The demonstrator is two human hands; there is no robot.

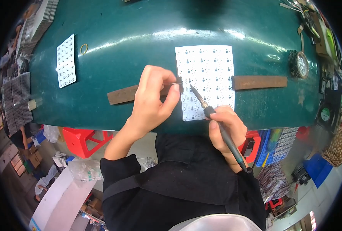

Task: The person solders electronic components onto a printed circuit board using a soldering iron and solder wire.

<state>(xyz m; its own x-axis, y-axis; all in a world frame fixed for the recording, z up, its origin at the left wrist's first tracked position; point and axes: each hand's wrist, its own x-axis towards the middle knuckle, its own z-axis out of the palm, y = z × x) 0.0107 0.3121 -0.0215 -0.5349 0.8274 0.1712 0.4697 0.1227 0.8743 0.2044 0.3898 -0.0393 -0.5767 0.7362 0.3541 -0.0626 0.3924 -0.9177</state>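
Note:
A white circuit board panel (223, 61) with rows of dark round spots lies on the green table in front of me. My right hand (229, 129) is closed around a soldering iron (225, 139), whose tip touches or hovers just over the panel's left part. At the panel's left edge, my left hand (151, 96) pinches a thin solder wire (177, 83) between thumb and forefinger. One brown bar (123, 94) runs under my left hand to the panel's left side. Another brown bar (260, 82) meets its right side.
A smaller white panel (66, 61) and a yellow rubber band (84, 49) lie on the table (121, 23) at left. Stacked panels (17, 100) line its left edge. A tape roll (298, 64) sits at right. Red stools (82, 141) stand below the near edge.

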